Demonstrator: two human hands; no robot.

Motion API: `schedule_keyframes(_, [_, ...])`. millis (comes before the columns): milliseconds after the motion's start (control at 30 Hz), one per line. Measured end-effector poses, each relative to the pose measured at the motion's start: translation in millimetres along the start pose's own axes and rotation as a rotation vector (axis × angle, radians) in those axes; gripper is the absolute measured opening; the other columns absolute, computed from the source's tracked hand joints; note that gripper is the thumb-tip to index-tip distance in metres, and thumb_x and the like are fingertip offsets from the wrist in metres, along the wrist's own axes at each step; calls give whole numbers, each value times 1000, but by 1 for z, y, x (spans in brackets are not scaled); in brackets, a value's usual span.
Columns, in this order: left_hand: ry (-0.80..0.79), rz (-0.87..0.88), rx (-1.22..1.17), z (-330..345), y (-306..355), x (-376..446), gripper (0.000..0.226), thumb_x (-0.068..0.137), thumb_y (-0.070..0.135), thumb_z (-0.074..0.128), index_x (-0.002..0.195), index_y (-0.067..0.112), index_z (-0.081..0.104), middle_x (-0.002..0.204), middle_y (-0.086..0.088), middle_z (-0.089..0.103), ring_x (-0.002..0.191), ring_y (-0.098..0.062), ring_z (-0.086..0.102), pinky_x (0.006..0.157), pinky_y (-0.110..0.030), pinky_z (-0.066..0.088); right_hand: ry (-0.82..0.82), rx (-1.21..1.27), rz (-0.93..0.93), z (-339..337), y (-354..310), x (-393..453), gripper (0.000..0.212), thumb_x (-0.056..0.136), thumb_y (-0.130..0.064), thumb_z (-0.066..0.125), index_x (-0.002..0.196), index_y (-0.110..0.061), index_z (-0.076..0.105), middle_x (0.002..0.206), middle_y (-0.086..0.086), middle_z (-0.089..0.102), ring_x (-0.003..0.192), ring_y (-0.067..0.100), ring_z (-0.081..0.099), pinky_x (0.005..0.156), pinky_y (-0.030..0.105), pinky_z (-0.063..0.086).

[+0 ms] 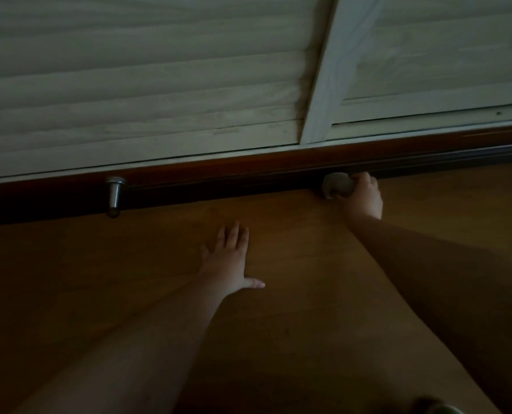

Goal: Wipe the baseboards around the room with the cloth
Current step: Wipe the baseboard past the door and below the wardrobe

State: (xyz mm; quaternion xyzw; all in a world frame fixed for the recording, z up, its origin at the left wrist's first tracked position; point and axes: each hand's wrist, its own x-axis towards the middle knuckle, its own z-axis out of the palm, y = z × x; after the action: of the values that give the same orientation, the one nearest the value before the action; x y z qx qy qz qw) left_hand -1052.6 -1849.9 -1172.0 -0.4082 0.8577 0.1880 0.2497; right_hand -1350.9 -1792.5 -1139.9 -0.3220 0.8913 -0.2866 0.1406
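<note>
Dim wooden floor [293, 294], right hand [363, 195] – cloth [336, 186]

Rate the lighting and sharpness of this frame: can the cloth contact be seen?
Head view: dim and underexposed, no glare; baseboard nearly black; right hand and cloth soft yet readable, cloth at the baseboard; left hand flat on the floor; wide-angle tilt.

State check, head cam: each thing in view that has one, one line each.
right hand: grips the cloth, at the baseboard
cloth: bunched, pressed against the baseboard
left hand: flat on the floor, fingers spread, holds nothing
baseboard: dark wood; too dim to judge dust
door stopper: metal, sticks out of the baseboard, untouched
louvred doors: closed
</note>
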Motion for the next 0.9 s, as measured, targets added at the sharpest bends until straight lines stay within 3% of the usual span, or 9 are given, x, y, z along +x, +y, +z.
schedule_keyframes(167, [-3, 15, 19, -3, 2, 5, 129, 69, 83, 62, 156, 27, -17, 160, 4, -31, 150, -30, -22, 116, -67, 9, 30, -5, 13, -22, 19, 11, 51, 80, -26, 76, 124, -14, 51, 121, 8, 54, 107, 24, 56, 87, 34, 44])
schedule_keyframes(233, [17, 62, 55, -4, -3, 2, 117, 77, 81, 55, 157, 29, -14, 162, 3, -29, 150, -29, -20, 117, -65, 9, 45, 50, -34, -19, 18, 0, 50, 80, -33, 76, 121, -17, 52, 113, 2, 54, 98, 16, 53, 83, 31, 45])
schedule_keyframes(333, [57, 187, 151, -4, -14, -4, 97, 89, 75, 42, 158, 29, -9, 164, 0, -24, 151, -27, -16, 118, -64, 9, -24, 125, -104, 4, 5, -31, 49, 80, -34, 76, 121, -23, 52, 113, -4, 54, 101, 11, 55, 85, 28, 48])
schedule_keyframes(600, [116, -35, 18, -1, -38, -19, 96, 89, 78, 34, 158, 26, -8, 165, -2, -17, 152, -29, -11, 118, -62, 13, -194, 236, -339, 86, -91, -91, 50, 83, -34, 73, 128, -24, 53, 121, 3, 57, 104, 16, 56, 85, 28, 49])
schedule_keyframes(900, [123, -49, 4, 12, -68, -36, 94, 90, 75, 38, 158, 29, -8, 165, 2, -18, 153, -24, -9, 118, -62, 10, -194, 285, -308, 120, -142, -94, 43, 87, -34, 68, 126, -24, 52, 116, 4, 53, 85, 7, 47, 71, 22, 41])
